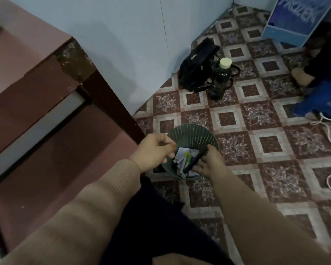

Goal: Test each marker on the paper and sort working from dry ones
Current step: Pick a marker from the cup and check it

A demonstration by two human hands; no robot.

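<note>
While looking down from the head view, finds the right hand (208, 163) closed around a black marker (195, 161), thumb on top and fingers beneath, directly over the mouth of the green bin (191, 131) on the tiled floor (266, 146). Places that marker slantwise above the contents, not yet released. Finds the left hand (154, 149) at the bin's near-left rim, fingers curled toward the thumb; cannot tell whether pinching something small or holding nothing. Records inside the bin several markers (186, 159), among them yellow- and green-capped ones, lying on scraps of white paper (181, 152). Judges the sorting well under way: takes the binned markers as already tested and rejected as dry, and the black marker as the next reject, about to be dropped. Cannot confirm that judgement: sees no test sheet, no stroke marks and no pile of working markers in frame, only a corner of the brown desk (46, 77) at left, top surface largely out of view. Cannot give the count of markers left untested. Notes beyond the bin a black backpack (197, 67) and a dark bottle (221, 79) with a pale cap, both near the wall and well apart from the work. Remaining, as judged: release of the held marker, return to the desk, testing of any left.
</note>
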